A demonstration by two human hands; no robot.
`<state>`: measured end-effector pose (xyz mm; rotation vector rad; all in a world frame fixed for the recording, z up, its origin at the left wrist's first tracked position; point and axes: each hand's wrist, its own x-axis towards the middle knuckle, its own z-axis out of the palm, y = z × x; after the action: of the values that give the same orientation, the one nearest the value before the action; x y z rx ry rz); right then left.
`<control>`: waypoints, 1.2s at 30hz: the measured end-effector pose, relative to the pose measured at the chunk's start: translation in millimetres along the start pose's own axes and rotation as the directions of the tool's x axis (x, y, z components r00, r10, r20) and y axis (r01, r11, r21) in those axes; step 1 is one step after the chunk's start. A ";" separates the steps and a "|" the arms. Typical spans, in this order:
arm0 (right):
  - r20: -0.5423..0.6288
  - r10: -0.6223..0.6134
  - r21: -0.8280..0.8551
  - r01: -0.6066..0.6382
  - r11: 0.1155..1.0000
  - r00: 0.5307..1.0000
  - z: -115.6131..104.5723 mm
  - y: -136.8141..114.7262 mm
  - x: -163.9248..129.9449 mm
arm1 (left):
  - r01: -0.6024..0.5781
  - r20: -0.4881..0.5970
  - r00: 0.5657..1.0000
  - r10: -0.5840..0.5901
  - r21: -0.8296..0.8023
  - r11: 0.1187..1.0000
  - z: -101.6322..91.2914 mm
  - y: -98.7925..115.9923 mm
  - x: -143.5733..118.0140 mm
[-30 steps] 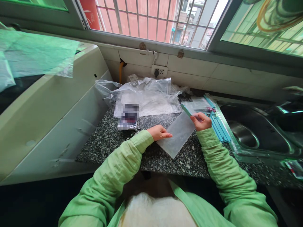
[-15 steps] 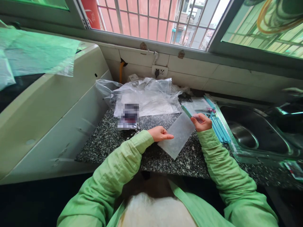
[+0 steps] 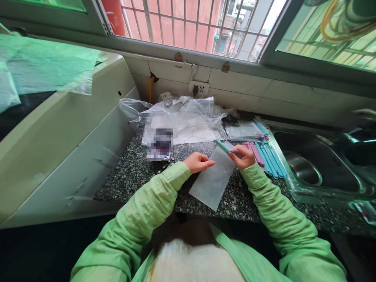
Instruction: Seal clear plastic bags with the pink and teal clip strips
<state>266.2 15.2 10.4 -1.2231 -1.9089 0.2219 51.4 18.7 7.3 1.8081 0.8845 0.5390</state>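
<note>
A frosted clear plastic bag point(image 3: 213, 180) lies slanted on the speckled granite counter point(image 3: 135, 172). A teal sealing strip point(image 3: 223, 146) sits at its far end. My right hand point(image 3: 243, 156) pinches the bag's top edge just beside that strip. My left hand point(image 3: 199, 162) rests at the bag's left edge, fingers pointing right and touching the plastic. Both sleeves are light green.
Crumpled clear plastic wrapping point(image 3: 182, 119) lies at the back of the counter, with a small dark packet point(image 3: 160, 145) in front. Several teal and pink strips point(image 3: 266, 154) lie beside the steel sink point(image 3: 311, 164). A white appliance point(image 3: 58, 129) stands left. A wall socket point(image 3: 198, 89) sits behind.
The bag and both hands have shifted left and slightly nearer to me, uncovering the pink and teal strips by the sink. The bag now lies more lengthwise toward me.
</note>
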 end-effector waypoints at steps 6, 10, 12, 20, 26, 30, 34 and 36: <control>0.023 -0.058 -0.014 0.058 0.998 0.998 2.8 -2.9 -0.4 | 0.006 -0.052 0.999 -0.006 -0.013 1.000 0.2 -1.4 1.4; -0.013 -0.090 -0.052 0.089 0.995 0.996 2.5 -2.5 0.0 | 0.018 -0.068 0.998 -0.017 0.010 1.000 1.5 -2.4 2.8; -0.011 -0.093 -0.070 0.092 0.993 0.996 1.4 -2.9 0.2 | 0.012 -0.074 0.997 -0.011 0.016 1.000 2.1 -2.8 3.4; -0.016 -0.115 -0.103 0.113 0.988 0.993 -0.5 -8.6 1.2 | -0.032 -0.078 0.996 0.035 0.033 0.999 1.9 -4.9 4.2; 0.006 -0.102 -0.051 0.102 0.993 0.995 1.7 -8.2 0.6 | -0.076 -0.060 0.995 0.076 0.009 0.997 1.6 -7.0 3.7; 0.012 -0.103 -0.018 0.104 0.994 0.995 1.5 -9.5 -0.4 | -0.073 -0.060 0.996 0.072 -0.028 0.997 1.9 -6.3 2.5; 0.021 -0.117 0.016 0.117 0.993 0.993 1.8 -15.6 -0.5 | -0.063 -0.078 0.995 0.058 -0.063 0.996 2.1 -5.1 1.6; 0.030 -0.127 0.034 0.126 0.991 0.991 2.9 -19.4 -0.7 | -0.067 -0.086 0.994 0.060 -0.073 0.995 2.2 -4.9 1.5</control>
<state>251.3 5.6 18.8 -1.0791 -1.9953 0.2054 52.4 19.6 1.9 1.7601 0.8542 0.6843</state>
